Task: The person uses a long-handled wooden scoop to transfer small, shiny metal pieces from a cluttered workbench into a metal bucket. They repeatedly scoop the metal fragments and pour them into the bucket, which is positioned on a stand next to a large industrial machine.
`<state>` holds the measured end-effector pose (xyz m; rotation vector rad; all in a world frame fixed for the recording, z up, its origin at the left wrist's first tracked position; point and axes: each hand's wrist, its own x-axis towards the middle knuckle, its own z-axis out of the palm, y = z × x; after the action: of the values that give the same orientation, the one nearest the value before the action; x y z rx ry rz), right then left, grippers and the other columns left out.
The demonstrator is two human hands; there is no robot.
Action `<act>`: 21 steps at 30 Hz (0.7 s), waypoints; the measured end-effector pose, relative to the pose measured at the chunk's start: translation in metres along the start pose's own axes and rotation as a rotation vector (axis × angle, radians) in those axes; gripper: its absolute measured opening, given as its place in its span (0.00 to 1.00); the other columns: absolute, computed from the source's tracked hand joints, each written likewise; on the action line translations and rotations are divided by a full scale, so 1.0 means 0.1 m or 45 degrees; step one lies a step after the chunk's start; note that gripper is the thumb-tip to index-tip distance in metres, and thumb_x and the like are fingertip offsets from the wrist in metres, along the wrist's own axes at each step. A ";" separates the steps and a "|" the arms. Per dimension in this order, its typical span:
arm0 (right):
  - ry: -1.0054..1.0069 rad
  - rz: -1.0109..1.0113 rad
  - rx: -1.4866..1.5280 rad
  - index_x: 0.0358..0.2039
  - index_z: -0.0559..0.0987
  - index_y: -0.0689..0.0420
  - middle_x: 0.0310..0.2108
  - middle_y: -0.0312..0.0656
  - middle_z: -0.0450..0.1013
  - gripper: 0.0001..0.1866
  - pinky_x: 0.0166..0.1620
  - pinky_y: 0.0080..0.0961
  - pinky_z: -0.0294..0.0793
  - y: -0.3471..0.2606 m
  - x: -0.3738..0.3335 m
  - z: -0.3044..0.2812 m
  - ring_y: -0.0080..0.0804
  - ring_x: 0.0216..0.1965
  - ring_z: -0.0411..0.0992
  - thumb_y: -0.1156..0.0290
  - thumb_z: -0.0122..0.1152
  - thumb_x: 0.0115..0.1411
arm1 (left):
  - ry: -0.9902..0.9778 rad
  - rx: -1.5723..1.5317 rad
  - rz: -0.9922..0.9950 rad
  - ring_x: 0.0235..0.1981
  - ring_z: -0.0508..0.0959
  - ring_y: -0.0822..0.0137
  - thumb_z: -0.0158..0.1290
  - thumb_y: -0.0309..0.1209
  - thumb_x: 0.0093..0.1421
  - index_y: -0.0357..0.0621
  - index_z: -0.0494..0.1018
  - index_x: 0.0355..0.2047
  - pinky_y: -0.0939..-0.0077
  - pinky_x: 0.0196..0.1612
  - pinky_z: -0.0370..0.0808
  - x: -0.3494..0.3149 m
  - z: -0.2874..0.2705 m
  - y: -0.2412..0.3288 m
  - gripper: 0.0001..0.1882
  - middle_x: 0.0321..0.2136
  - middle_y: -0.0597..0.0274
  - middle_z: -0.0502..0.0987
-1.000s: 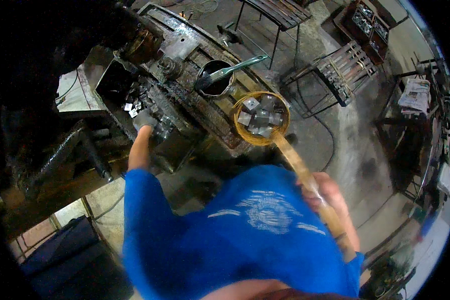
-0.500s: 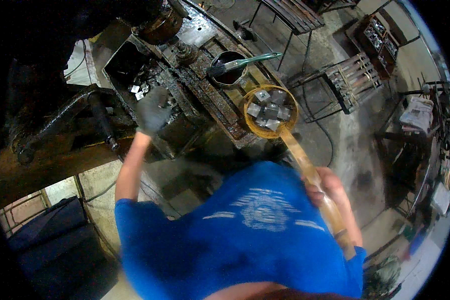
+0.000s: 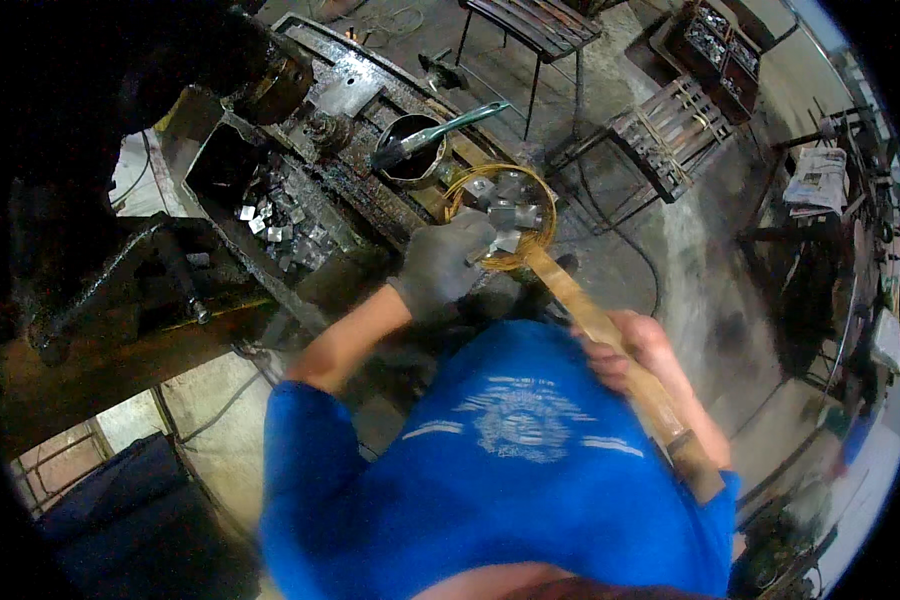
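My left hand (image 3: 445, 258), in a grey glove, is at the near left rim of a round yellow wire basket (image 3: 551, 212). Its fingers are curled in toward the small square metal blocks (image 3: 511, 214) lying in the basket. Whatever the fingers hold is hidden by the glove and blur. Bare, my right hand (image 3: 625, 350) is wrapped round the flat wooden handle (image 3: 575, 298) of the basket, which slants down toward my right side. More shiny metal blocks (image 3: 282, 222) lie in an open dark metal bin (image 3: 200, 178) at the left.
A brush with a green handle (image 3: 460, 120) lies across a round pot of dark liquid (image 3: 407, 178) on the greasy machine bed (image 3: 345, 95). Slatted metal racks (image 3: 670, 135) stand beyond, to the right. Far right, folded newspaper (image 3: 817, 180) rests on a bench.
My left hand has moved right, from the bin of blocks to the basket rim. My right hand keeps its hold on the handle. The view has shifted somewhat.
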<state>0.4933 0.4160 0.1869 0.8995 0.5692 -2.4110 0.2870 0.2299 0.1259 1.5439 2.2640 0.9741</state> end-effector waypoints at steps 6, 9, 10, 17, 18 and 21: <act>-0.027 0.126 0.042 0.39 0.65 0.62 0.18 0.34 0.58 0.15 0.12 0.18 0.55 -0.09 0.01 0.01 0.18 0.12 0.55 0.70 0.40 0.52 | -0.012 0.025 0.006 0.35 0.74 0.54 0.55 0.26 0.39 0.45 0.67 0.34 0.67 0.33 0.73 0.03 -0.09 0.03 0.18 0.40 0.56 0.70; -0.073 0.114 0.091 0.40 0.65 0.62 0.18 0.33 0.58 0.15 0.13 0.18 0.56 -0.10 0.00 -0.01 0.18 0.12 0.55 0.68 0.40 0.54 | 0.054 0.085 0.042 0.35 0.74 0.54 0.56 0.27 0.39 0.45 0.67 0.35 0.68 0.33 0.73 0.03 -0.12 0.01 0.19 0.40 0.57 0.71; -0.100 0.122 0.122 0.40 0.65 0.62 0.18 0.33 0.58 0.15 0.13 0.19 0.56 -0.09 0.01 -0.04 0.18 0.12 0.55 0.67 0.40 0.54 | 0.074 0.081 0.056 0.35 0.74 0.54 0.57 0.28 0.39 0.45 0.67 0.35 0.68 0.33 0.73 0.06 -0.13 0.03 0.20 0.39 0.57 0.71; -0.244 0.142 0.195 0.42 0.64 0.63 0.20 0.34 0.58 0.17 0.14 0.20 0.58 -0.09 0.06 -0.18 0.19 0.14 0.56 0.66 0.41 0.54 | 0.091 0.254 0.217 0.38 0.73 0.57 0.57 0.33 0.41 0.47 0.67 0.41 0.67 0.36 0.72 0.57 0.00 0.22 0.23 0.39 0.58 0.71; -0.287 0.118 0.193 0.42 0.64 0.63 0.20 0.34 0.58 0.18 0.15 0.20 0.58 -0.08 0.06 -0.19 0.19 0.14 0.56 0.66 0.42 0.53 | 0.080 0.277 0.271 0.40 0.72 0.57 0.57 0.34 0.42 0.47 0.67 0.41 0.65 0.38 0.71 0.66 0.04 0.20 0.24 0.40 0.59 0.71; -0.369 0.092 0.180 0.42 0.63 0.63 0.21 0.34 0.58 0.19 0.16 0.20 0.59 -0.08 0.06 -0.21 0.19 0.15 0.57 0.66 0.45 0.52 | -0.052 0.716 0.320 0.49 0.66 0.58 0.56 0.38 0.43 0.49 0.66 0.44 0.57 0.46 0.63 0.82 0.23 0.08 0.26 0.43 0.60 0.70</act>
<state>0.4946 0.4319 0.1701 0.5967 0.2565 -2.4784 0.2709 0.3134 0.1280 2.0821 2.4878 0.3490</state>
